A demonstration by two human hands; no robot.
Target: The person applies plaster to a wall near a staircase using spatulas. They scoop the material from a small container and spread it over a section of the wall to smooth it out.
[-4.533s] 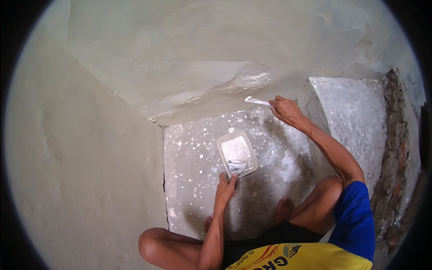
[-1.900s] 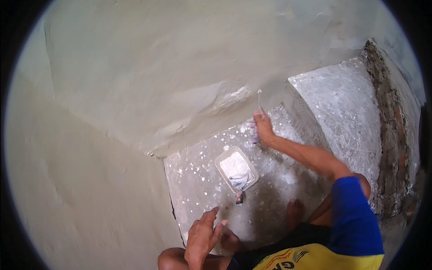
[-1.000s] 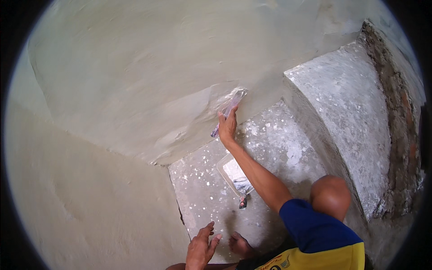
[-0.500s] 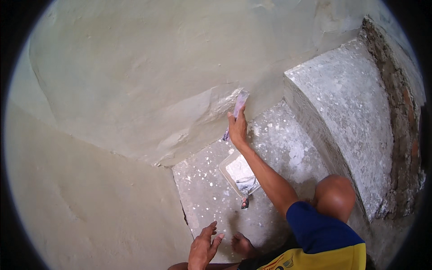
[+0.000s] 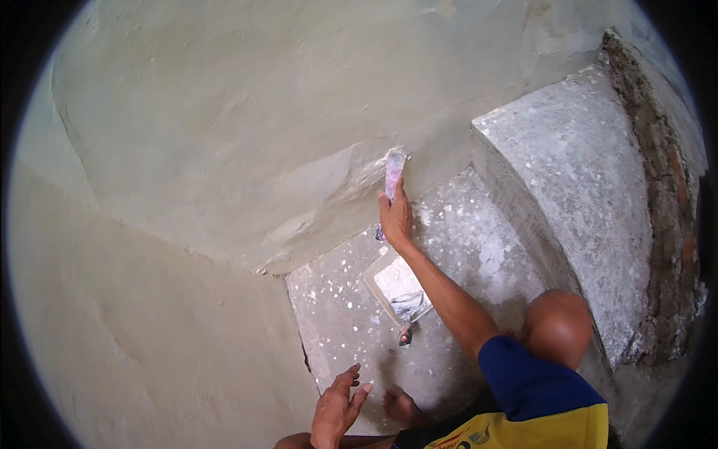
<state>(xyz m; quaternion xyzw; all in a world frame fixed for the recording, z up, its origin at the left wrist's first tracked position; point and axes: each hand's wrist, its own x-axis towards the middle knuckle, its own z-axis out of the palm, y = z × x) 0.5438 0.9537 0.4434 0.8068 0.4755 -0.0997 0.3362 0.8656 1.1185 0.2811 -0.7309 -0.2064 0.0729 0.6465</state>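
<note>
My right hand point(image 5: 396, 217) is closed round a putty knife point(image 5: 393, 176) with a pale purple, paste-smeared blade. Its tip meets the low part of the plastered wall point(image 5: 247, 127), where a rough whitish patch point(image 5: 359, 173) shows. The dark end of its handle pokes out below my fingers. Under my right forearm sits a shallow tub point(image 5: 381, 295) of white paste, partly hidden by the arm. A second putty knife point(image 5: 406, 318) rests in it, its dark handle over the rim. My left hand point(image 5: 336, 410), holding nothing, hovers at the lower edge with fingers apart.
A concrete step point(image 5: 583, 187) rises on the right, with a rough strip of exposed brick point(image 5: 654, 202) beyond it. White specks dot the concrete landing point(image 5: 336, 314). Another wall point(image 5: 149, 322) stands at left. My bare foot point(image 5: 402, 406) and bent knee point(image 5: 557, 325) are close by.
The putty knife's tip has shifted slightly left on the wall, and its blade is turned more upright. My left hand has hardly moved.
</note>
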